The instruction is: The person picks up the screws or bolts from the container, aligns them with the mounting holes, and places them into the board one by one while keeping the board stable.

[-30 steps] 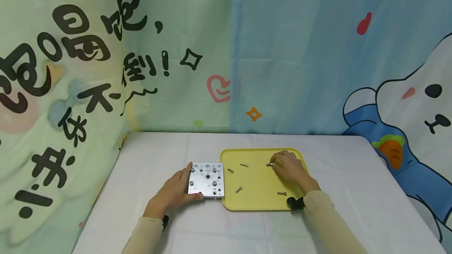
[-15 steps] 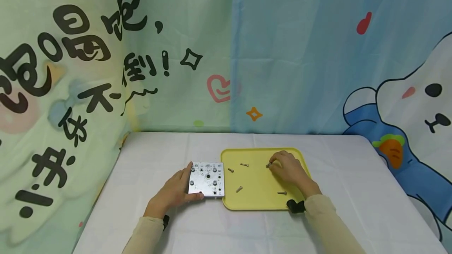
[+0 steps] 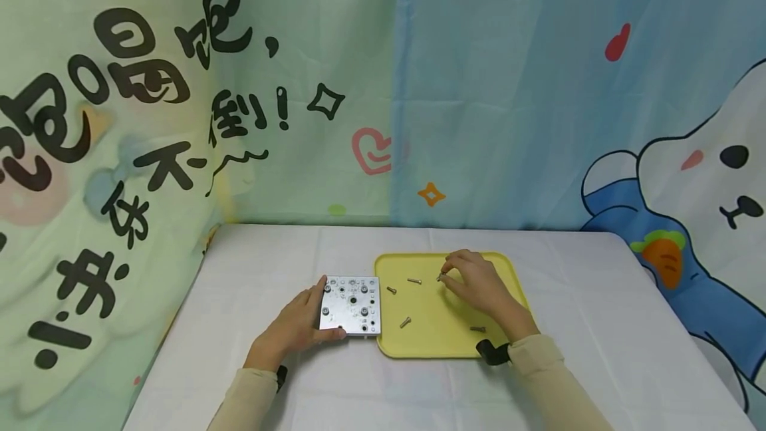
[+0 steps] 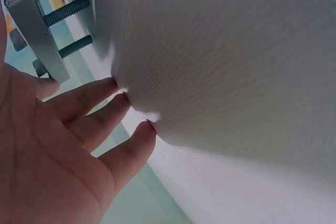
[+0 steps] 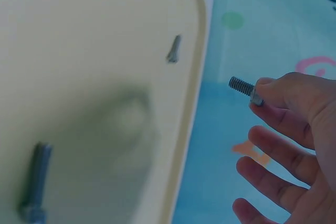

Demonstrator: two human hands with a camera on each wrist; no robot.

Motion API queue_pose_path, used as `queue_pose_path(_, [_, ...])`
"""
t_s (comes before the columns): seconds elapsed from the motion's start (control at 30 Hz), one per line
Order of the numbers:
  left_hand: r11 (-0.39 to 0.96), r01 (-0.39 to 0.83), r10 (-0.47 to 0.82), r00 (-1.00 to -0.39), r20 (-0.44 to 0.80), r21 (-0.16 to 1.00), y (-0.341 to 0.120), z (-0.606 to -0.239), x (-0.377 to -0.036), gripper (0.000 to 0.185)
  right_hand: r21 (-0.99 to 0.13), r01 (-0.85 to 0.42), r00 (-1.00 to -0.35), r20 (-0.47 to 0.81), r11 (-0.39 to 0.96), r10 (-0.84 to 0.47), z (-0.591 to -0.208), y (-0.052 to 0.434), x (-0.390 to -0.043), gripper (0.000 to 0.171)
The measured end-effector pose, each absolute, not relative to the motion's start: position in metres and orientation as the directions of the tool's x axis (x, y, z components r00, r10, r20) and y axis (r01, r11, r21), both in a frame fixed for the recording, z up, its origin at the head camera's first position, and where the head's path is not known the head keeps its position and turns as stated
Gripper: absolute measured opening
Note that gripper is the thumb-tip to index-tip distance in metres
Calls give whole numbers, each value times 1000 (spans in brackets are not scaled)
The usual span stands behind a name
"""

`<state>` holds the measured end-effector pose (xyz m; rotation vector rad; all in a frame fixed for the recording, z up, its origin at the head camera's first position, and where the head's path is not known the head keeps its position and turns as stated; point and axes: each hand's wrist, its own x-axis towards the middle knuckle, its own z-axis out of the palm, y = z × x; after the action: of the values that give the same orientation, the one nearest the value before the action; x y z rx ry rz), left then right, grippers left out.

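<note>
the right hand (image 3: 479, 287) pinches a bolt (image 5: 245, 88) between thumb and fingertips (image 5: 266, 95), its other fingers loosely spread; the bolt is lifted above the tray (image 3: 444, 348), threaded end pointing away from the palm, toward the plate (image 3: 351, 304) on the left. the left hand (image 3: 291, 328) lies with straight fingers against the plate's near-left edge, thumb along its front, gripping nothing. the plate sits on the table (image 3: 598, 298), touching the tray's left rim. four more bolts lie in the tray.
</note>
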<state>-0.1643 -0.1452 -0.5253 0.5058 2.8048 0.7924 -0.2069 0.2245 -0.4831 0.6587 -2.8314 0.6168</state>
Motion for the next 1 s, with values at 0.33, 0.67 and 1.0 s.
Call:
queue_pose_path(0.33, [800, 271, 368, -927, -80, 535, -145, -526, -165, 115, -312, -519, -852, 268, 796, -451, -468, 199, -202, 7])
queue_pose_path(0.67, [801, 292, 377, -924, -61, 523, -145, -526, -165, 115, -282, -589, -804, 294, 757, -517, -461, 174, -200, 8])
queue_pose_path(1.0, [796, 287, 372, -926, -58, 534, -146, -526, -165, 115, -290, -612, -790, 273, 736, -549, -461, 147, -200, 8])
